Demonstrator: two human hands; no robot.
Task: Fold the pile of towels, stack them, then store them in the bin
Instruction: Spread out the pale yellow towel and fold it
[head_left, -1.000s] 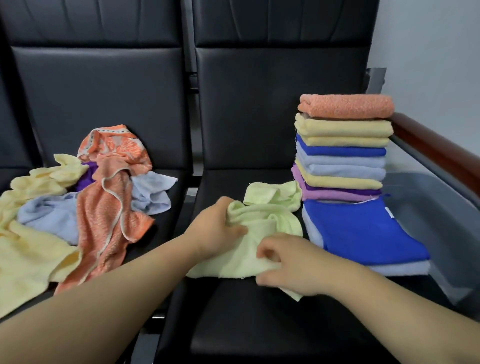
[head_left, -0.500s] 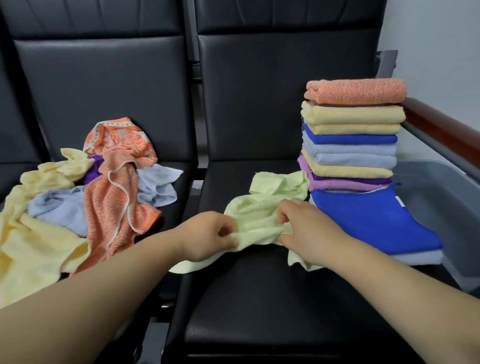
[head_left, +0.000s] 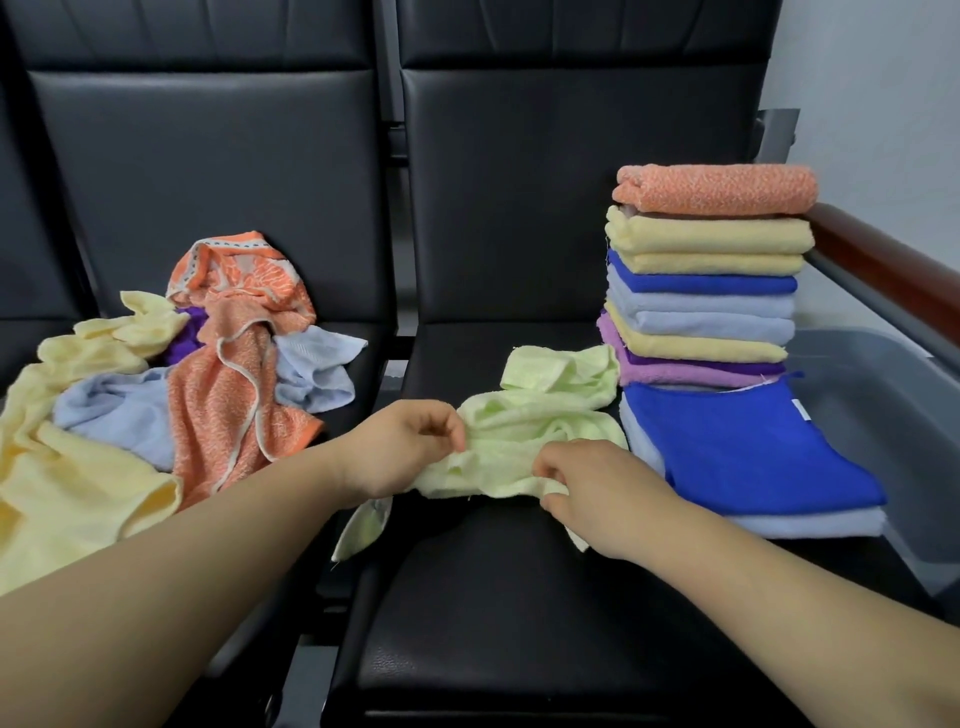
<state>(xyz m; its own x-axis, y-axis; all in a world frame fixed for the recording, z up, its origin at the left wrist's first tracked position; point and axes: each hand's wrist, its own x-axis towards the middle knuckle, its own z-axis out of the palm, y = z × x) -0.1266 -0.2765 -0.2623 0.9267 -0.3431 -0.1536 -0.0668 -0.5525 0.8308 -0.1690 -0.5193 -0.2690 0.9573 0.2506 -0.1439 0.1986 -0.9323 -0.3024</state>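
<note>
The crumpled pale-green towel lies on the black chair seat. The left grip and the right grip each pinch its near edge, fingers curled on the cloth. The folded stack stands just to its right, and the unfolded pile lies to its left.

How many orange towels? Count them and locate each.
2. One folded orange towel tops the stack; one patterned orange towel lies crumpled in the unfolded pile. More may be buried there.
</note>
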